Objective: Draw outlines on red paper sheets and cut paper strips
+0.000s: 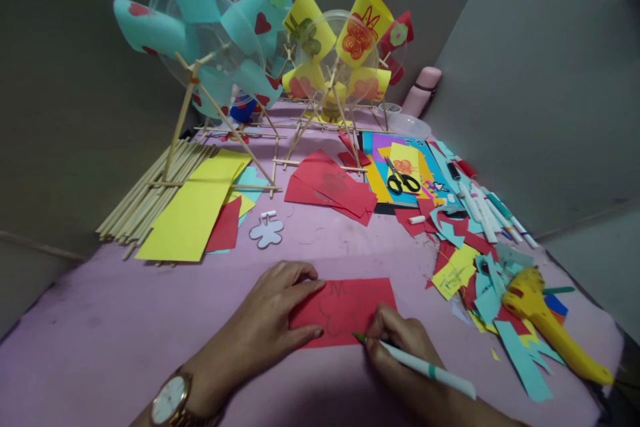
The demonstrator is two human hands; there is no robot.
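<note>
A red paper rectangle (310, 313) lies flat on the pink tabletop, with a butterfly outline drawn on it. My left hand (273, 313), a watch on its wrist, rests on the paper's left side with thumb and fingers apart, holding nothing. In my right hand (400, 340) is a white marker (430, 370) with a green band, pinched between thumb and fingers. Its green tip touches the paper at the lower edge of the outline. A white butterfly cutout (267, 232) lies beyond my left hand, a small white cap beside it.
Stick-framed paper wheels (200, 33) stand at the back. Yellow paper (195, 213) lies over sticks at left. Red sheets (325, 187) and black scissors (403, 181) lie beyond. On the right are paper scraps (455, 270), markers (483, 213) and a yellow glue gun (555, 327).
</note>
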